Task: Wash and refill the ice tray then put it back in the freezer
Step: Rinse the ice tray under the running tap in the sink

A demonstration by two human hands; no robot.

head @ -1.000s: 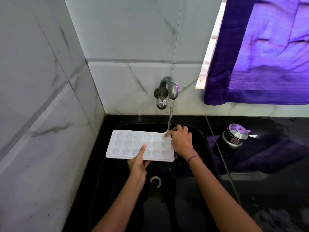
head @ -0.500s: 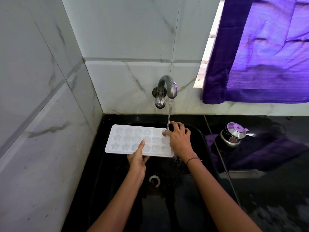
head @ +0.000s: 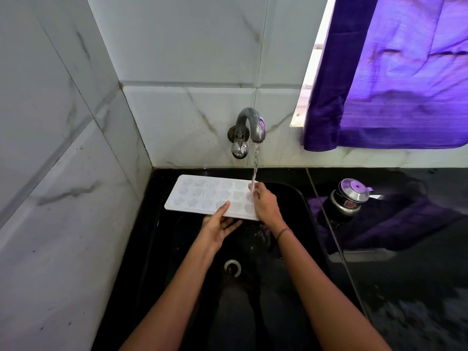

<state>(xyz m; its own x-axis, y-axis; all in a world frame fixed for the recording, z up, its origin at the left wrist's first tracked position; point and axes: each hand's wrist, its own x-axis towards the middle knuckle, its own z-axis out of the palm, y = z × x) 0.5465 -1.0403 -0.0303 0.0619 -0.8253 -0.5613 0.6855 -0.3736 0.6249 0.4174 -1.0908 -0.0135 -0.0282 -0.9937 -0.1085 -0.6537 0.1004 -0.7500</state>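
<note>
Over a black sink (head: 162, 249), under a running tap (head: 249, 125), holding the ice tray (head: 202, 193) with left hand (head: 217, 226) pinching its near edge and right hand (head: 266, 203) curled on its wet right end, just washing, with filling and the freezer trip yet to do.

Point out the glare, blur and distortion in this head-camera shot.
Head view: the wide lens makes seams of the wall tiles lean and splay toward the edges; the window strip beside the curtain is blown out white; the glossy black counter mirrors the curtain in purple and smears at lower right; the sink is dark, showing little detail; cells of the ice tray look faint.
</note>
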